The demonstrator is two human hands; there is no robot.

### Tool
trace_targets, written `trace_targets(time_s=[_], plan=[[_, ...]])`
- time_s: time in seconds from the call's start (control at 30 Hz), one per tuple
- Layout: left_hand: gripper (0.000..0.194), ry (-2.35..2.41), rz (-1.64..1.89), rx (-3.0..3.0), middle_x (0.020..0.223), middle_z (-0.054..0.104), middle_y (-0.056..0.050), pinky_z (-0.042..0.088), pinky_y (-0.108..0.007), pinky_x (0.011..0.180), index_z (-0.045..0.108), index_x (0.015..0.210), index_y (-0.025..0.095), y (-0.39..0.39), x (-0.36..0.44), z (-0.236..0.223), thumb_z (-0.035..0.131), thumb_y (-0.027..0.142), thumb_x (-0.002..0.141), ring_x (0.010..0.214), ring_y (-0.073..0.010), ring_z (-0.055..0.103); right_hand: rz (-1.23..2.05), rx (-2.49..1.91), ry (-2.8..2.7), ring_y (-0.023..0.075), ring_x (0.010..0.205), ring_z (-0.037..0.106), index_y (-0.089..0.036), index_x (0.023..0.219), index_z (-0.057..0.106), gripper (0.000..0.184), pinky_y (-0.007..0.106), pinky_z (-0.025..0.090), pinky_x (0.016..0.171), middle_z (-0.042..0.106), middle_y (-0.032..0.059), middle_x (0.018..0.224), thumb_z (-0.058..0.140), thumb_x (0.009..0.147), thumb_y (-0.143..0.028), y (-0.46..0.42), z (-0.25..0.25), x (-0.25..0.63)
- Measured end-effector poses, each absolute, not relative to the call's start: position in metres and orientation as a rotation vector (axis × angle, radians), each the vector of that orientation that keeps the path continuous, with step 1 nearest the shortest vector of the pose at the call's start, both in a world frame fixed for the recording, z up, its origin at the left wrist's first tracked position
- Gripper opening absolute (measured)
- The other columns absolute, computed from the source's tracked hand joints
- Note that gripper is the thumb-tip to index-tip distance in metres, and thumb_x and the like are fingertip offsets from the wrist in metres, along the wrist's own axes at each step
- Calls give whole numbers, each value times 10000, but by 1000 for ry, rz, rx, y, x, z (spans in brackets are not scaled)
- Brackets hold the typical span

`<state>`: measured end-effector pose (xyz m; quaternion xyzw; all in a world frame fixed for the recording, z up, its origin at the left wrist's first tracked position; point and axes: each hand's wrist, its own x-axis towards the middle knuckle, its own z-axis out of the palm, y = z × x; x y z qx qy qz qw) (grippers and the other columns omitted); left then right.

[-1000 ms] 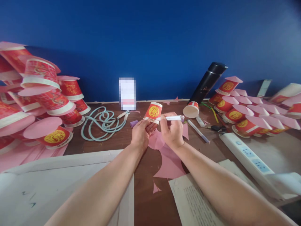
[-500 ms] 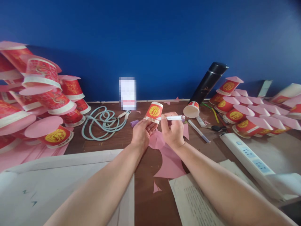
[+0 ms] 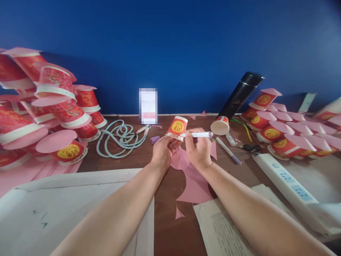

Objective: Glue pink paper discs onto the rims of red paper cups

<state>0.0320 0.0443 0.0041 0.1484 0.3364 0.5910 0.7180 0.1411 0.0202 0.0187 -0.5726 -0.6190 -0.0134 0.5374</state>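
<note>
A red paper cup (image 3: pixel 178 126) with a yellow emblem is upside down, slightly tilted, in my left hand (image 3: pixel 163 151). My fingers close on its white rim from below, and dark marks run along that rim. My right hand (image 3: pixel 198 147) grips a white marker (image 3: pixel 198 134), its tip end at the right side of the cup's rim. Just left of my left hand lies a purple marker cap (image 3: pixel 155 139). Below both hands are a pink paper disc (image 3: pixel 180 160) and a larger pink paper offcut (image 3: pixel 195 185).
Stacked red cups with pink discs (image 3: pixel 55 81) rise at left; more cups (image 3: pixel 286 128) stand at right. A coiled pale-blue cable (image 3: pixel 117 140), black flask (image 3: pixel 238 94), loose cup (image 3: pixel 220 126), second marker (image 3: pixel 227 150) and power strip (image 3: pixel 287 181) lie around. A printed sheet (image 3: pixel 226 224) is near my right forearm.
The whole view has shifted slightly, so everything sits a little further right. The dark marks on the cup's rim show more clearly. Both hands keep their holds.
</note>
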Motion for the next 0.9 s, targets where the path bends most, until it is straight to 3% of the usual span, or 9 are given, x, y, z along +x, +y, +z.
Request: trace_targets(time_s=[0.9], plan=[[39,733,1306,305,753,707,-91,563,-287,781,600,742,110,45,32,4,582,78,731,748,-174,708,-29,-1365,-1486,172,658,608,-201,800,580,163,307,482,651,660,40,739,512,869,-331,18,19,140]])
